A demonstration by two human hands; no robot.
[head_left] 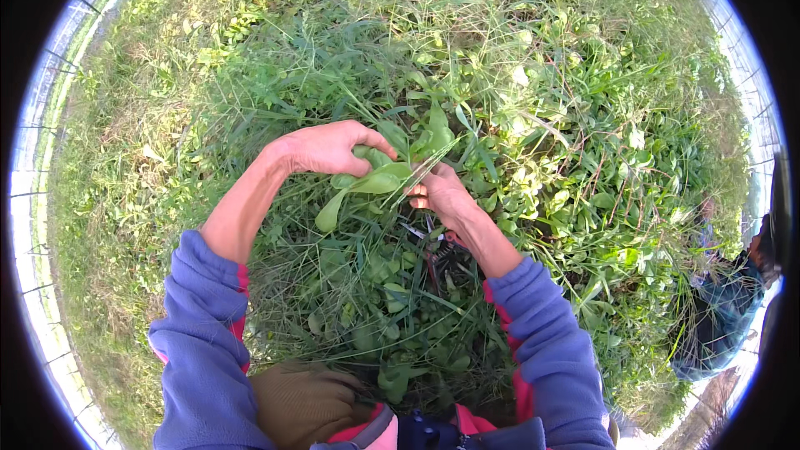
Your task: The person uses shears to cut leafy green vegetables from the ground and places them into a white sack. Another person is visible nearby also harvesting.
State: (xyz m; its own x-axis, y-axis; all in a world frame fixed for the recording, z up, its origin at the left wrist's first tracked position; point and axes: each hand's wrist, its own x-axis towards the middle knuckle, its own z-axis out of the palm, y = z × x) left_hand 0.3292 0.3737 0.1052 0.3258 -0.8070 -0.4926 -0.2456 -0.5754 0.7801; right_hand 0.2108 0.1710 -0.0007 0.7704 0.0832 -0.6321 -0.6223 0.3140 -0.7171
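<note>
My left hand [340,149] has its thumb and forefinger closed on a broad-leaved green plant [381,180], whose pale leaves hang below the fingers. Close by on its right, my right hand [440,190] has curled fingers at the plant's base and beside thin grass stalks [425,169]; what exactly it grips is partly hidden. Pruning shears [451,239] with red handles lie in the grass just below my right wrist, their blades pointing up and left. Both forearms wear blue fleece sleeves with red trim.
Dense grass and leafy plants [594,200] surround the hands. My knee in brown cloth [306,397] is at the bottom. At the far right edge are a dark bluish, see-through bag-like thing [719,319] and part of a person [764,250]. Wire-like structures line the outer rim.
</note>
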